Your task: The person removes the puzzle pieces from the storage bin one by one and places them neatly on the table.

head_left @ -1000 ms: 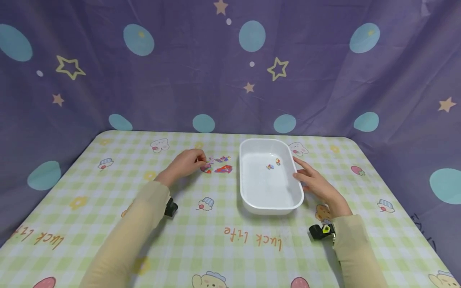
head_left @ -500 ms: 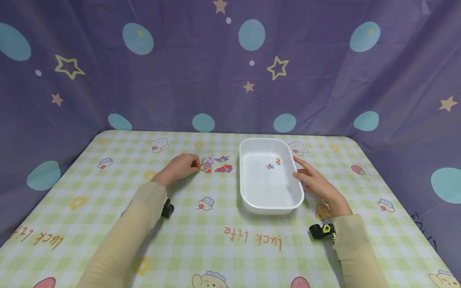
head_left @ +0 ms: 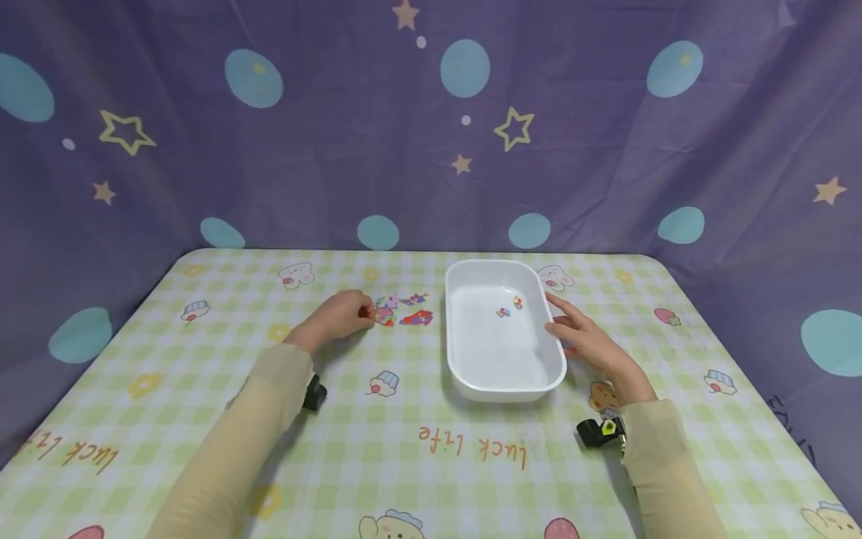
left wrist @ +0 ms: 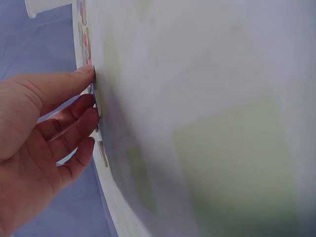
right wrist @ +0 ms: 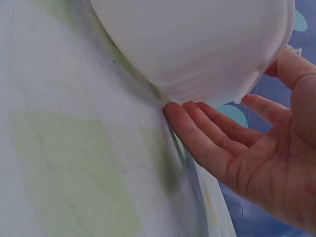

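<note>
My left hand (head_left: 340, 313) is at the left edge of a small group of colourful flat puzzle pieces (head_left: 386, 316). Its thumb and fingertips pinch a piece there, low on the table; in the left wrist view (left wrist: 94, 91) the pieces show only edge-on. A red-and-purple piece (head_left: 416, 318) and a blue-and-yellow one (head_left: 415, 299) lie just right of it. My right hand (head_left: 592, 344) holds the right side of a white plastic box (head_left: 501, 363), thumb at the rim and fingers against its outer wall and lower edge. Two small puzzle pieces (head_left: 503, 312) lie inside the box.
A green-and-white checked tablecloth (head_left: 390, 464) with printed cartoons covers the table. A purple curtain (head_left: 323, 180) with stars and blue ovals hangs behind its far edge. Black wrist cameras (head_left: 314, 394) sit under both sleeves.
My left hand has drawn back slightly to the left, uncovering more of the left puzzle pieces. My right hand and the box have stayed in place; the head view has shifted slightly.
</note>
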